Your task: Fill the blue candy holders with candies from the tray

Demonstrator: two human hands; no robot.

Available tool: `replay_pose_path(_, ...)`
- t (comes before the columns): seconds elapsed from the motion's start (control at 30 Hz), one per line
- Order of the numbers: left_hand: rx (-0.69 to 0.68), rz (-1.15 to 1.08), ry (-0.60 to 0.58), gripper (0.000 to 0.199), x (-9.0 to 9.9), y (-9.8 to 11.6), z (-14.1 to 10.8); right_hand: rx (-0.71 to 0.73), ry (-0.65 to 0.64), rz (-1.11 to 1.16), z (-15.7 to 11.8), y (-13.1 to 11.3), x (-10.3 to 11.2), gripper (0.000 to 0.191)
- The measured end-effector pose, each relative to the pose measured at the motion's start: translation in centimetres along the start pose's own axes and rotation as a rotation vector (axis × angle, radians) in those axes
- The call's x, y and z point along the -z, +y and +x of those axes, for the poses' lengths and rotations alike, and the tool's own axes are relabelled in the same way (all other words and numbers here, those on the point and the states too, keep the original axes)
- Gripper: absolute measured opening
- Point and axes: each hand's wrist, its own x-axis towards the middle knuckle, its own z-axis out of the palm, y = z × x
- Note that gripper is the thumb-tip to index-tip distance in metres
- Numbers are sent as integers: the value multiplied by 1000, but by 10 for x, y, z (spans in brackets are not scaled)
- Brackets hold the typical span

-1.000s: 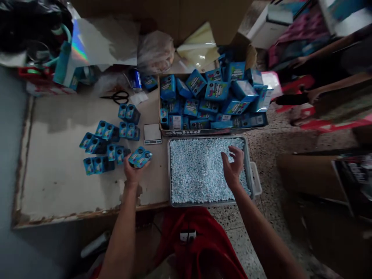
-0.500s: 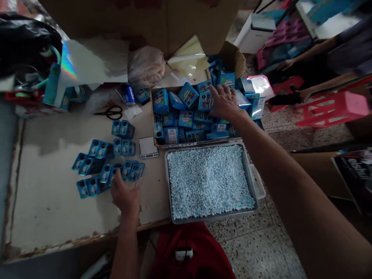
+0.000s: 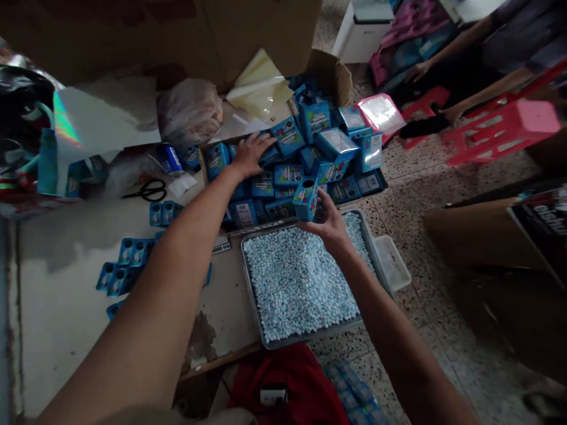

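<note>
My right hand (image 3: 328,224) grips a small blue candy box (image 3: 305,198), tilted, with a dark round hole on its top end. It is held above the near edge of a carton (image 3: 274,226) piled with similar blue boxes. My left hand (image 3: 251,156) reaches across into the left half of the carton, its fingers spread over the blue boxes there. Below my right hand is a tray (image 3: 253,304) heaped with pale blue and white pellet candies (image 3: 301,289). Blue boxes (image 3: 133,252) stand grouped on the table, partly hidden behind my left forearm.
Black scissors (image 3: 153,190), a blue can (image 3: 169,158) and a stuffed plastic bag (image 3: 190,112) lie at the back of the table. A small scale (image 3: 221,244) is half hidden by my arm. To the right, another person's arms (image 3: 469,44) are near a red stool (image 3: 505,127).
My left hand has moved from the grouped boxes on the table to the carton. My right hand has come back toward me, now with a blue box in it. The view has shifted.
</note>
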Motion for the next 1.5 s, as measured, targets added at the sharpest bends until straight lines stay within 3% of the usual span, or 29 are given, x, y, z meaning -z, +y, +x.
replay_pose_path(0.13,-45,46,10,73,6,8,-15,-114,-16,238,-27,12,2,95)
replay_pose_path(0.27,-16,64,114,71,7,49,-68,-122,62,199,-46,20,17,95)
replay_pose_path(0.37,139,-48,165,63,-13,81,-121,-35,79,25,-61,19,33,89)
replay_pose_path(0.47,247,-246,158,57,-43,107,-167,58,13,-144,-78,11,48,89)
replay_pose_path(0.6,316,-364,212,49,-73,131,-205,-42,-147,14,-103,-1,55,82)
replay_pose_path(0.67,334,-357,259,49,-77,139,-214,-176,-228,213,-115,-5,53,68)
replay_pose_path(0.77,332,-358,246,50,-79,151,-221,-335,-301,442,-126,-7,45,68)
replay_pose_path(0.9,371,-456,161,51,-92,170,-229,-449,-275,530,-129,-2,32,63)
replay_pose_path(1.07,511,-692,162,58,-123,194,-252,-458,-3,288,-141,9,23,56)
replay_pose_path(1.3,718,-840,227,58,-135,203,-277,-393,104,-410,-160,20,45,59)
replay_pose_path(1.37,752,-929,258,55,-140,202,-282,-369,103,-378,-160,27,48,63)
replay_pose_path(1.5,847,-1106,326,62,-157,206,-289,-282,10,-88,-160,42,37,70)
